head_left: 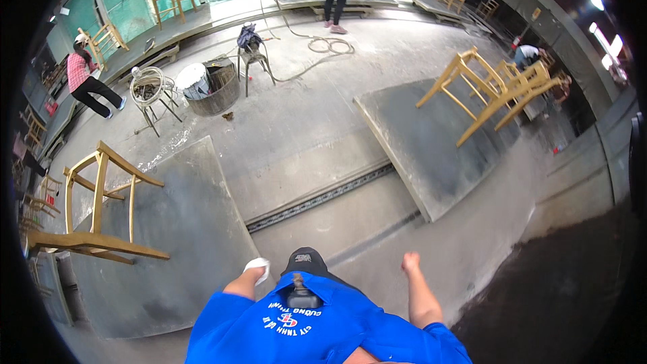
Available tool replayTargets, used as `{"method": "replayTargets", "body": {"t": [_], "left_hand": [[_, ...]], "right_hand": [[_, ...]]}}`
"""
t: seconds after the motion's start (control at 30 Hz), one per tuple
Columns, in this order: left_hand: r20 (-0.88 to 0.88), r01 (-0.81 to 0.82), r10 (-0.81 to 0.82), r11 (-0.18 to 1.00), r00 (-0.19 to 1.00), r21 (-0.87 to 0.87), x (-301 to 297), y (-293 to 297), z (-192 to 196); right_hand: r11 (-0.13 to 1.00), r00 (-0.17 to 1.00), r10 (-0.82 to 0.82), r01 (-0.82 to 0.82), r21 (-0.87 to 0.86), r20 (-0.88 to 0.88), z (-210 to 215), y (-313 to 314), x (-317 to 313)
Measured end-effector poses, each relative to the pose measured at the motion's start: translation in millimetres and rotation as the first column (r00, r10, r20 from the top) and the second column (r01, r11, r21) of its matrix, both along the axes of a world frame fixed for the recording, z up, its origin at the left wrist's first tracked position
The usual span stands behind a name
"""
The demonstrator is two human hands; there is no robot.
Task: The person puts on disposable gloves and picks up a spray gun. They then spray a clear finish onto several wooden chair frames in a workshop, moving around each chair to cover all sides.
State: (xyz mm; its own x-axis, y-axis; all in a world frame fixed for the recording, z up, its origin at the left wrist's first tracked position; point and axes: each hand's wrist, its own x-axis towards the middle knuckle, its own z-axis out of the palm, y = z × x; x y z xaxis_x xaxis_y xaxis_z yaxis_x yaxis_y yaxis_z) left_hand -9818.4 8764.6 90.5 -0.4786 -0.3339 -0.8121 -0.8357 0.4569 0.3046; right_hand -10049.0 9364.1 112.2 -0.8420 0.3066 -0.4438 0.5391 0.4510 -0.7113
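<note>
My left hand point(257, 269) hangs beside my body at the lower middle, wrapped in something white, a glove or a cloth. Its fingers do not show clearly. To the right, my right hand point(410, 261) is held out over the grey floor, loosely curled into a fist with nothing visible in it. Neither hand touches a chair. Nearest the left hand is a dark flat platform point(168, 209) bearing a tilted wooden chair frame point(101, 195). Another dark platform point(431, 155) lies ahead to the right, with wooden chairs point(499, 91) on it. A small dark device point(303, 298) sits on my blue shirt.
A chain track point(320, 197) crosses the floor between the platforms. Ahead stand a round metal tub point(212, 98), a stool with coiled hose point(148, 87), a stool with dark cloth point(249, 44) and a loose hose point(330, 45). A person in checked red point(81, 74) and others work farther off.
</note>
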Motion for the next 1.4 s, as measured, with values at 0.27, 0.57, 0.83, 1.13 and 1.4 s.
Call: {"method": "replayTargets", "body": {"t": [0.27, 0.57, 0.83, 1.13, 1.4], "left_hand": [[0.166, 0.049, -0.029, 0.991, 0.986, -0.122, -35, -70, -46], [-0.221, -0.255, 0.234, 0.964, 0.947, -0.074, -397, -180, 29], [-0.485, -0.429, 0.780, 0.624, 0.396, 0.654, -647, -236, 131], [-0.025, 0.141, -0.144, 0.984, 0.989, -0.110, -635, -241, -3], [0.335, -0.884, 0.929, -0.020, 0.157, 0.468, -788, -296, -24]], "right_hand": [[0.928, 0.914, 0.234, -0.311, -0.203, -0.330, 157, -253, -377], [0.617, 0.702, 0.681, -0.704, 0.352, 0.209, 71, -313, -409], [0.831, 0.670, 0.419, -0.555, 0.039, 0.612, 28, -244, -434], [0.555, 0.494, 0.647, -0.828, 0.086, 0.581, -45, -340, -730], [0.729, 0.729, 0.685, -0.685, -0.014, 0.004, 51, -576, -1076]]}}
